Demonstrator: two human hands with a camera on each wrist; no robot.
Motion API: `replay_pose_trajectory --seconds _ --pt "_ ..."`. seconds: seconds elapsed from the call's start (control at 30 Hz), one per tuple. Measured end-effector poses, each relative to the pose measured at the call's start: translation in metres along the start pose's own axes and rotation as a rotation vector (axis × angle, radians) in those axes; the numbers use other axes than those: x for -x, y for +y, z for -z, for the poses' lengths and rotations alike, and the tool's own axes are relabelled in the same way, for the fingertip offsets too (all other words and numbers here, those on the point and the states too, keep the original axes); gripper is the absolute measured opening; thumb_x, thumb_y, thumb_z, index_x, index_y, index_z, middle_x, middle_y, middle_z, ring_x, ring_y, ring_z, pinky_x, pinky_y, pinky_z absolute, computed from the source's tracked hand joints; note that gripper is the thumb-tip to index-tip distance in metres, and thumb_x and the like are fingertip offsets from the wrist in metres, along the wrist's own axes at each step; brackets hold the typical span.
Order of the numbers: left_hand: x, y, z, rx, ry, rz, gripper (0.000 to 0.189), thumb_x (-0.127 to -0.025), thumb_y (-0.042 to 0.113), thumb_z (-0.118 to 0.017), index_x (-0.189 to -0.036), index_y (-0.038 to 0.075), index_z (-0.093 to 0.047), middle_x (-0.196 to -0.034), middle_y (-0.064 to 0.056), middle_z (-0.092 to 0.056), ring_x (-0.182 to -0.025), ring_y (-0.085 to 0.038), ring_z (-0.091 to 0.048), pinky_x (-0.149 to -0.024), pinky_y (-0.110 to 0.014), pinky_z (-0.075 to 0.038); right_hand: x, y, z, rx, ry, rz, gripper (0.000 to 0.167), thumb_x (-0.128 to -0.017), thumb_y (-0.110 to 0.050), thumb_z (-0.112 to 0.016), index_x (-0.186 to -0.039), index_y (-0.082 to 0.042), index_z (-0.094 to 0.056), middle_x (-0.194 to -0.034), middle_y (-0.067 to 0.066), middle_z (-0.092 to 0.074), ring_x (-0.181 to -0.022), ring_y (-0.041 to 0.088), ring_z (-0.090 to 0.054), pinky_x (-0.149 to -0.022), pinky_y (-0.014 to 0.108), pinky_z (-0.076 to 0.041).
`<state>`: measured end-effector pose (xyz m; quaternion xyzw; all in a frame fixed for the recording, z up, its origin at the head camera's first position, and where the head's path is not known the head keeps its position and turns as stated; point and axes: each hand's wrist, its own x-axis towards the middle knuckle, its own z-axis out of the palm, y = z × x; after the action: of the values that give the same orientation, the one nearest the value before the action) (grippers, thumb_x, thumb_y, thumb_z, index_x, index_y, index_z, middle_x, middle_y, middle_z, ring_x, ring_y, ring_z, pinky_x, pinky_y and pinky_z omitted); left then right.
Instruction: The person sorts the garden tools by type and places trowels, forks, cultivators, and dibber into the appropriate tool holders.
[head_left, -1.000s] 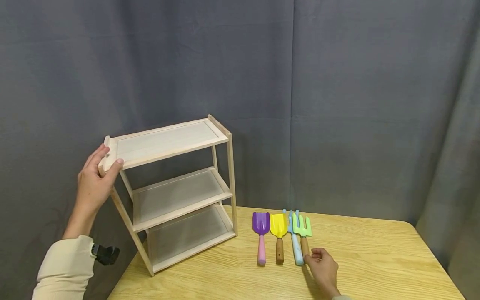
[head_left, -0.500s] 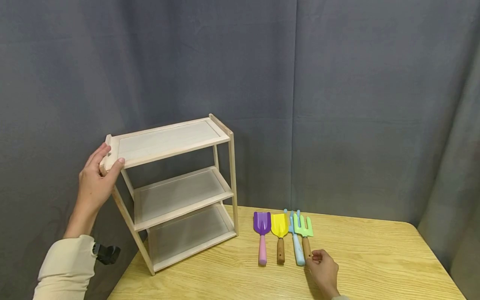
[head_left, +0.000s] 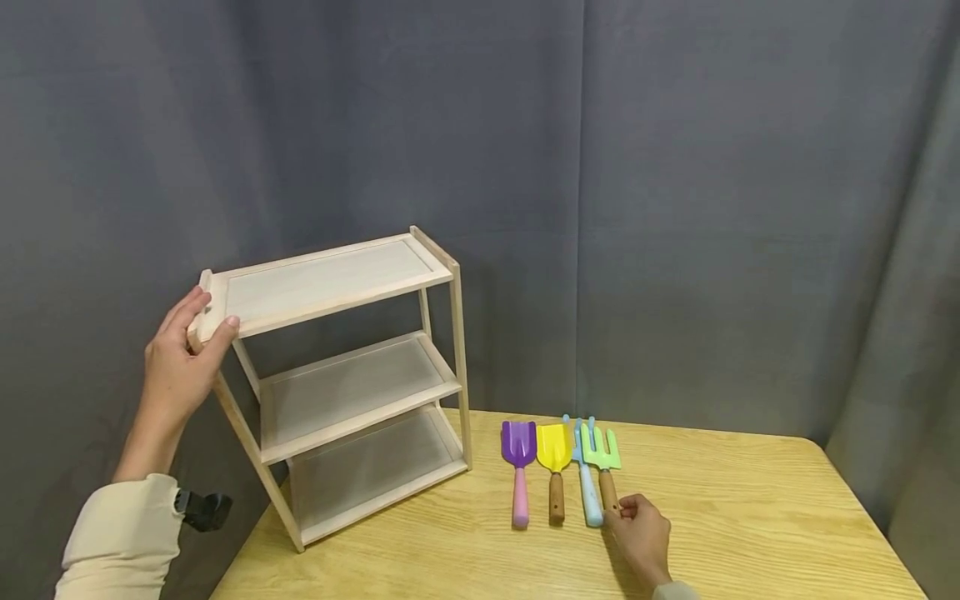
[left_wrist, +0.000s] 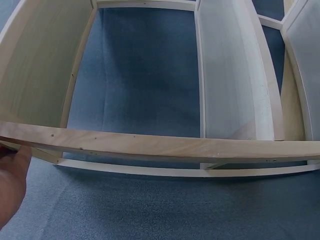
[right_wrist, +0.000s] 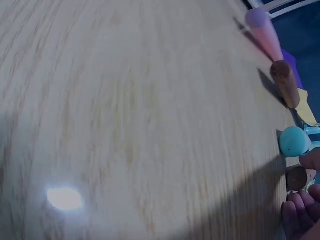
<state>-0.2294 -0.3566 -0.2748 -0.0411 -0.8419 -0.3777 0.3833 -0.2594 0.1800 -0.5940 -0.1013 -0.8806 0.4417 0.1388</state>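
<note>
My left hand (head_left: pixel 176 358) grips the upper left corner of a three-tier wooden shelf (head_left: pixel 330 283), thumb on the top board and fingers over the end rail. In the left wrist view the shelf's side post (left_wrist: pixel 150 145) crosses the picture, with part of that hand at the far left. My right hand (head_left: pixel 641 537) pinches the lower end of the brown handle of a green hand fork (head_left: pixel 602 452). This fork partly covers a light blue hand fork (head_left: pixel 590 496) beside it. In the right wrist view, thumb and fingers (right_wrist: pixel 297 212) surround the brown handle end (right_wrist: pixel 298 178).
Left of the forks lie a yellow hand shovel (head_left: pixel 554 450) with a brown handle and a purple hand shovel (head_left: pixel 519 446) with a pink handle. The wooden table (head_left: pixel 750 517) has a rounded far right corner. Grey curtains (head_left: pixel 712 208) hang behind it.
</note>
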Motion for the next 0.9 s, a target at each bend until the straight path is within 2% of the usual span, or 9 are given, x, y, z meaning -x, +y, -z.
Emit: replay_pose_trajectory --seconds 0.33,0.6,0.73,0.9 --pt "0.0004 -0.0003 -0.0015 -0.006 0.012 0.005 0.055 -0.096 0.024 -0.060 -0.143 0.000 -0.045 -0.151 -0.013 -0.037 -0.138 -0.029 -0.032 -0.111 -0.031 -0.023 0.0009 -0.0010 0.0008 0.053 -0.002 0.021 0.026 -0.076 -0.011 -0.076 -0.084 0.009 -0.062 -0.069 0.007 -0.061 -0.064 0.021 -0.060 -0.055 0.035 -0.051" --pt "0.0001 -0.0009 -0.0017 -0.014 0.013 -0.003 0.056 -0.095 0.024 -0.060 -0.143 0.000 -0.045 -0.151 -0.012 -0.038 -0.138 -0.029 -0.032 -0.111 -0.032 -0.024 -0.0013 -0.0039 0.0002 0.060 -0.041 -0.026 0.023 -0.077 -0.013 -0.074 -0.082 0.007 -0.062 -0.068 0.007 -0.058 -0.062 0.020 -0.054 -0.051 0.030 -0.044" --pt "-0.0008 -0.0015 -0.0015 -0.012 0.010 -0.004 0.055 -0.096 0.024 -0.060 -0.143 0.000 -0.045 -0.151 -0.012 -0.037 -0.138 -0.029 -0.032 -0.111 -0.033 -0.023 -0.0043 -0.0033 0.0009 0.062 -0.043 -0.037 0.019 -0.076 -0.011 -0.068 -0.081 0.007 -0.062 -0.068 0.007 -0.058 -0.061 0.021 -0.055 -0.050 0.031 -0.045" --pt "-0.0012 -0.0024 -0.0012 -0.008 0.009 -0.002 0.056 -0.096 0.025 -0.060 -0.143 0.000 -0.045 -0.151 -0.012 -0.037 -0.138 -0.029 -0.032 -0.110 -0.030 -0.023 -0.0061 -0.0046 0.0020 0.050 -0.046 -0.082 0.022 -0.076 -0.011 -0.066 -0.085 0.008 -0.063 -0.070 0.009 -0.061 -0.063 0.022 -0.058 -0.052 0.032 -0.048"
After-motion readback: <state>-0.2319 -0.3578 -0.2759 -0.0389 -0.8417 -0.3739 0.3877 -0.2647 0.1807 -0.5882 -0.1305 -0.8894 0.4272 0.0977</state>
